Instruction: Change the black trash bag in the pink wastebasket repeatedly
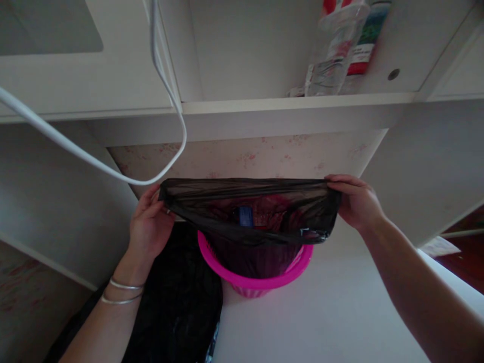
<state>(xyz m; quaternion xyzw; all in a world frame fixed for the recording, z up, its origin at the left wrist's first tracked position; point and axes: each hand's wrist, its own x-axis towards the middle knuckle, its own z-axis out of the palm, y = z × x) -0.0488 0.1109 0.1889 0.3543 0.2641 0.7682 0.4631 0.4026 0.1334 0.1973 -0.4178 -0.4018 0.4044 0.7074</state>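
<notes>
A thin black plastic bag [260, 237] is stretched wide between my two hands, its mouth open. My left hand [151, 219] pinches the bag's left corner, and two silver bangles circle that wrist. At the opposite corner, my right hand [355, 199] grips the rim between thumb and fingers. The lower part of the bag hangs into a pink plastic basket [255, 282], whose rim shows at the front and sides. A small blue item [245, 216] shows within the bag's mouth; whether it lies in the bag or behind the film, I cannot tell.
A larger black bag or cloth [181, 307] lies left of the basket on the white surface [302, 322]. A white cable [113, 171] loops down at upper left. Above, a white shelf [295, 104] holds a clear plastic bottle [333, 55] and a labelled bottle [365, 45].
</notes>
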